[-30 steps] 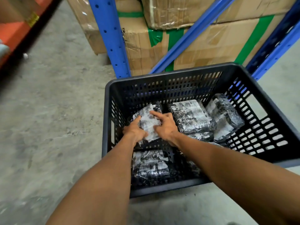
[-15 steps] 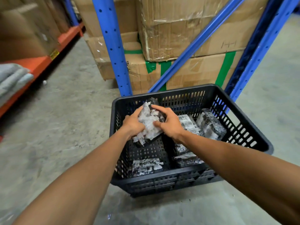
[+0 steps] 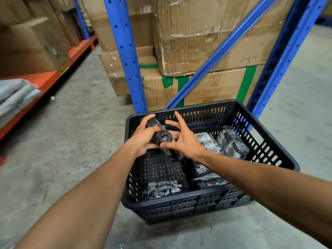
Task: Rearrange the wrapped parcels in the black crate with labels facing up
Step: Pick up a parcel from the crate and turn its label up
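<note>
A black slatted crate (image 3: 212,203) stands on the concrete floor. Above its rear left part I hold a black-wrapped parcel (image 3: 161,136) edge-on, dark side toward me. My left hand (image 3: 143,139) grips its left side. My right hand (image 3: 183,141) touches its right side with thumb and lower fingers, the other fingers spread. Inside the crate lie further wrapped parcels: one at the front left (image 3: 162,188), one at the right rear (image 3: 232,141), one in the middle (image 3: 208,141) and stacked ones at the front right (image 3: 208,181). White label patches show on them.
Blue rack uprights (image 3: 127,56) and a diagonal brace (image 3: 221,53) rise right behind the crate, with taped cardboard boxes (image 3: 206,33) stacked behind them. An orange shelf beam (image 3: 36,81) with boxes and grey folded cloth (image 3: 16,97) runs along the left. Concrete floor surrounds the crate.
The parcel has been lifted out of the crate's left rear and rotated from its white side facing me to edge-on and dark. My right fingers have spread. The view has pulled back.
</note>
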